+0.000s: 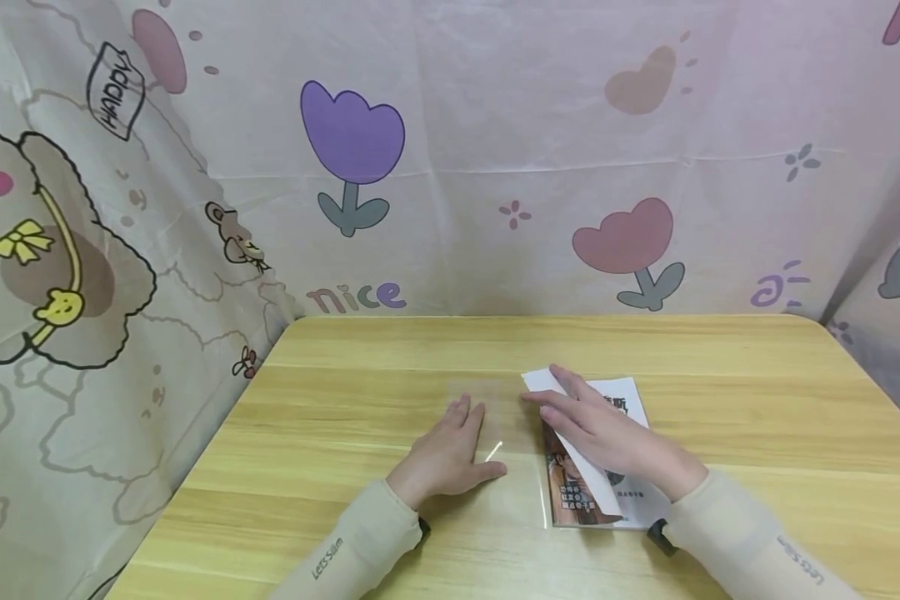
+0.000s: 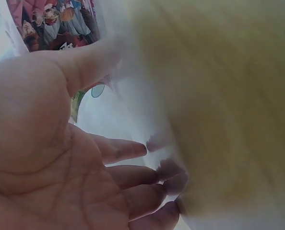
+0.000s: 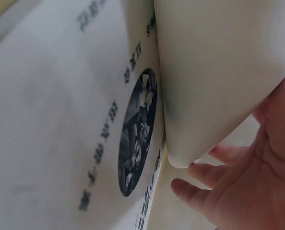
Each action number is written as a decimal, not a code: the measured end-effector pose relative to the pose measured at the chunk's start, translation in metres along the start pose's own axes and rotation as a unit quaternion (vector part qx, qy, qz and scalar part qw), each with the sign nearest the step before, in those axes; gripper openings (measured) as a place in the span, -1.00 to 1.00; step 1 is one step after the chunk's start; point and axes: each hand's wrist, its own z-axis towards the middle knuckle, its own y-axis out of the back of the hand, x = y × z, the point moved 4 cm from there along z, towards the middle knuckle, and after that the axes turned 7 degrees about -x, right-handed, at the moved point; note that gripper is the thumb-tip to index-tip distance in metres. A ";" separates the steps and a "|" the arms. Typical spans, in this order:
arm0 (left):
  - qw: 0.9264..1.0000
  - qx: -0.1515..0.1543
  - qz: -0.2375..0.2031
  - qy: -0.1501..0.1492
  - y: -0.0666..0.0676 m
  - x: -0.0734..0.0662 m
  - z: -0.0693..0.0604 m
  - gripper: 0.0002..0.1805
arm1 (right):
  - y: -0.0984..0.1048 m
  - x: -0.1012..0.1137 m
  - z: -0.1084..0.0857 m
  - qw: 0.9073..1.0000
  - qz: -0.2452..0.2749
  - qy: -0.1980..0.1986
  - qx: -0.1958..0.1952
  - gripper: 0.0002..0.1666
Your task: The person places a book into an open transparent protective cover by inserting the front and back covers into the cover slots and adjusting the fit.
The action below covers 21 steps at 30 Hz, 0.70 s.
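A big pale cloth (image 1: 480, 100) hangs behind and at the sides, with drawings such as a purple tulip (image 1: 356, 137) and a red tulip (image 1: 630, 237), and the word "nice" in coloured letters near the bottom. In front of it is a light yellow wooden worktop (image 1: 765, 433) with long stripes in the wood. Two cream sleeves (image 1: 360, 533) reach in from the near side, each with small dark writing on it. A see-through plastic sheet (image 1: 525, 492) lies flat on the worktop, shiny in one spot. Right next to it is a thin book (image 1: 562, 467); I cannot tell if the sheet goes under the book. A plain white flap (image 1: 596, 482) stands up at a slant across the book, and its top corner pokes out past the side. The right hand (image 1: 606, 433) is over the book, with its fingers nearly straight and touching the flap. The left hand (image 1: 448, 462) lies flat on the plastic, fingers straight and thumb out to the side, gripping nothing. The white part of the book has a dark oval picture (image 3: 137, 132) with black writing beside it. A little black band (image 1: 662, 537) shows under each wrist.
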 end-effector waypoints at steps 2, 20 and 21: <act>1.000 0.001 0.001 0.000 0.000 0.000 0.000 0.04 | -0.002 0.000 0.000 1.000 -0.013 0.001 0.005 -0.48; 1.000 0.016 -0.009 0.008 0.004 -0.001 0.001 -0.04 | -0.015 0.001 -0.001 0.996 -0.051 -0.050 0.058 -0.43; 1.000 0.017 -0.010 0.008 0.005 -0.001 0.001 -0.04 | -0.016 0.001 -0.001 0.996 -0.057 -0.047 0.058 -0.43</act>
